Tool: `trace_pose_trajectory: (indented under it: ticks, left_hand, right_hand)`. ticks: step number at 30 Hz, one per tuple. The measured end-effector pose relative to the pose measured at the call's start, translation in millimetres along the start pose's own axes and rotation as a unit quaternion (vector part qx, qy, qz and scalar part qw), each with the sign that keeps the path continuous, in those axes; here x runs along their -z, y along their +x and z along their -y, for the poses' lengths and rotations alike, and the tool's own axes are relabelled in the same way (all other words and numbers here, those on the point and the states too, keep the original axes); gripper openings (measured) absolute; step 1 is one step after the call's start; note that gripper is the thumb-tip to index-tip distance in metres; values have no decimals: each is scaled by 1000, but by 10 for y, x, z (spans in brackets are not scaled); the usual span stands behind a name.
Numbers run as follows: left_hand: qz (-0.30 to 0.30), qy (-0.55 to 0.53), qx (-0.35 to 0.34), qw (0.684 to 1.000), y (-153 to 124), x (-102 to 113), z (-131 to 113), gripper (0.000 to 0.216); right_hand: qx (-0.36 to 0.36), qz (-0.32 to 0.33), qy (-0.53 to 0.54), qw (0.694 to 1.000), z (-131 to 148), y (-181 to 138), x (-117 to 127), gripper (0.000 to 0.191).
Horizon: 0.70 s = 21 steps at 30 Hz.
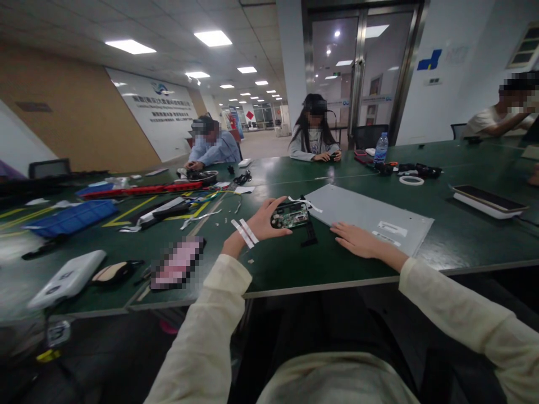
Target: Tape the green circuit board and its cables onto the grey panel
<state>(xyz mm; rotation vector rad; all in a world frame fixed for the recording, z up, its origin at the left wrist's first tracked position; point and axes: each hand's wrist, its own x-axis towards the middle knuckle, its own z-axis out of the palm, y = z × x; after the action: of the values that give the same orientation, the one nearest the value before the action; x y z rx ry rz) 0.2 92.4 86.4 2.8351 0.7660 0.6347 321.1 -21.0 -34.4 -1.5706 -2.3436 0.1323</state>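
Fingers [273, 204] of the left hand [260, 223] curl round a small green circuit board [290, 215], with the thumb under its near edge and the other fingers over its far edge, so the board is pinched and held just above the dark green table top [290, 269]; two white tape strips [244, 233] lie across that wrist, above a cream sleeve [210, 314]; the right hand [357, 239] lies palm down with its fingers [339, 228] stretched out and slightly spread, pressing on the near left corner of a flat grey metal panel [379, 210], which rests on the table just right of the board and carries white labels [392, 229]; a small black bracket [309, 235] lies on the table between the two hands, and a white ribbon strip [306, 203] reaches from the board toward the panel's far edge; well to the left sit a blue plastic tray [71, 217], a long red bar [143, 189] and a white flat device [67, 278]; farther off on the right are a clear water bottle [381, 147], a white tape ring [411, 180] and a dark slab on a white base [488, 197]; three other people sit at the far side of the table, each with their hands down at the table top
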Motion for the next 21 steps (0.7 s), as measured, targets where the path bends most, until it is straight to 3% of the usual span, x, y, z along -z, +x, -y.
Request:
trace_pose_trajectory:
  ticks: [8, 18, 21]
  left_hand:
    - [-1, 13, -3, 1000, 2, 174, -59, 99]
    - [0, -5, -31, 999, 128, 61, -134, 100]
    - [11, -18, -30, 999, 176, 1, -182, 100]
  right_hand:
    - [69, 38, 77, 994, 250, -143, 192, 56]
    - [143, 85, 100, 981, 502, -406, 326, 54]
    - [137, 70, 80, 985, 523, -459, 365, 54]
